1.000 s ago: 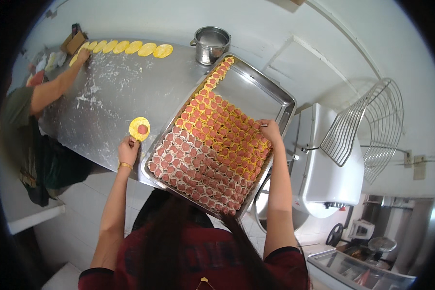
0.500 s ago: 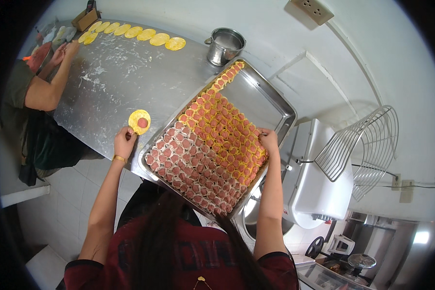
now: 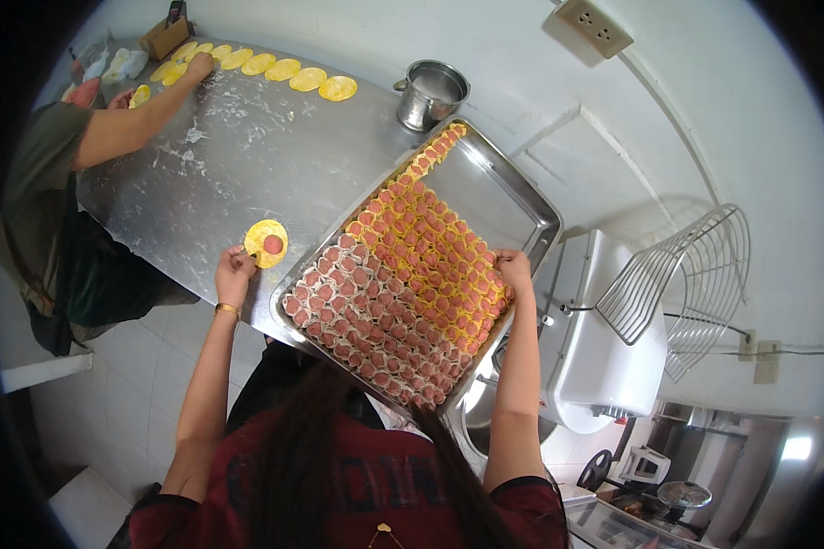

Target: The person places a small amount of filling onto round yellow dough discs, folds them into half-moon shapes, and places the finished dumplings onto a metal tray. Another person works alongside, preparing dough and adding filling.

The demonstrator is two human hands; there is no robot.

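A round yellow dough wrapper (image 3: pixel 261 235) with a pink ball of filling (image 3: pixel 272 244) on it is at the near edge of the metal table. My left hand (image 3: pixel 236 271) is closed, its fingers pinching the wrapper's lower left rim. To the right, my right hand (image 3: pixel 513 267) reaches over the metal tray (image 3: pixel 515 194) with its fingers pinched together at the end of a row of yellow dumplings (image 3: pixel 421 233). A dumpling seems to be between the fingertips, partly hidden. White-wrapped dumplings (image 3: pixel 362 316) fill the near left part of the tray.
A co-worker's arm (image 3: pixel 128 137) reaches across the flour-dusted table (image 3: pixel 211 165) to a line of yellow wrappers (image 3: pixel 283 70). Behind the tray stands a steel pot (image 3: pixel 428 96). A white appliance (image 3: pixel 604 339) and a wire rack (image 3: pixel 673 274) are at the right.
The co-worker's hand has moved right along the row of wrappers, with a yellow wrapper now by the other hand. My hands keep nearly the same places; the view has shifted slightly.
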